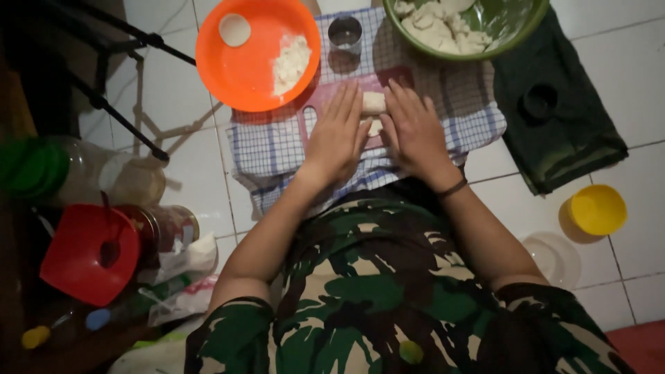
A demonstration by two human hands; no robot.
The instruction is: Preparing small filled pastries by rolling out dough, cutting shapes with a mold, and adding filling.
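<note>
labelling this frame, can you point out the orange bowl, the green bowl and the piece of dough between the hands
orange bowl (242,69), head view, bare inner floor
green bowl (516,24), head view, inner wall near the rim
piece of dough (373,102), head view, middle of its top

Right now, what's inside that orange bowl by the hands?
The orange bowl holds a heap of white crumbly stuff on one side and a small round white disc near the rim. Nothing covers them; what the stuff is cannot be told.

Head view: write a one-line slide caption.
Left hand and right hand press a pale dough piece on a checked cloth, between orange bowl and green bowl.
</note>
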